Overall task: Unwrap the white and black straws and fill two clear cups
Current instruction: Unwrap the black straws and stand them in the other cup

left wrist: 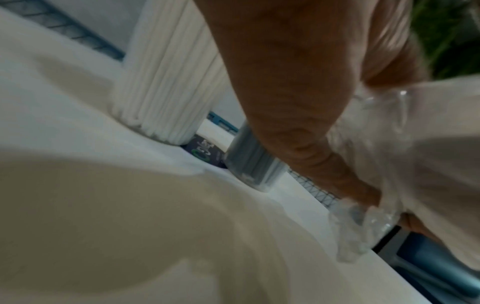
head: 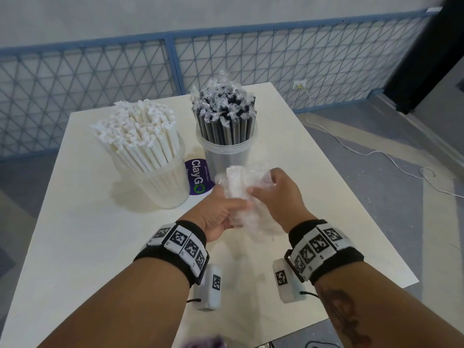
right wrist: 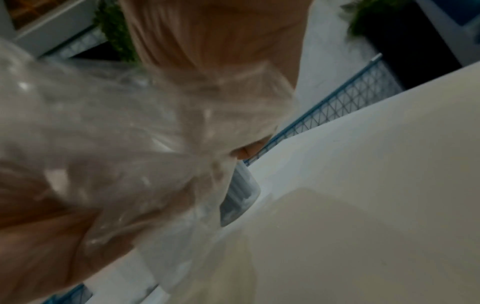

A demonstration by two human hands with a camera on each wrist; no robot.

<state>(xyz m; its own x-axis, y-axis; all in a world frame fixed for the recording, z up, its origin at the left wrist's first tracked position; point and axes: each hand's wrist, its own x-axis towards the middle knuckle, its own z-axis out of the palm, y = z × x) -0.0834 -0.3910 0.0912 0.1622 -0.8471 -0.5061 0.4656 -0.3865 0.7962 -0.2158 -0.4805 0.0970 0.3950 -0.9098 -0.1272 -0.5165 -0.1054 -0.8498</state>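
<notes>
A clear cup [head: 160, 182] packed with white paper-wrapped straws [head: 135, 131] stands at the back left of the white table [head: 88, 247]. Right of it, a second clear cup [head: 226, 156] holds black straws [head: 226, 116] in clear film. Above the table's middle, both hands hold a crumpled bundle of clear plastic wrap [head: 238, 187] with something white inside. My left hand [head: 226, 209] grips its lower part and my right hand [head: 261, 189] pinches its right side. In the left wrist view the wrap [left wrist: 376, 144] hangs past my fingers [left wrist: 298, 102]. The right wrist view is mostly filled by wrap [right wrist: 116, 133].
A purple ClayGo sticker [head: 198, 177] lies on the table between the cups. A blue mesh fence [head: 100, 79] runs behind the table. On the grey floor to the right trails a white cable [head: 376, 154]. The table's right edge [head: 351, 177] is near my right hand.
</notes>
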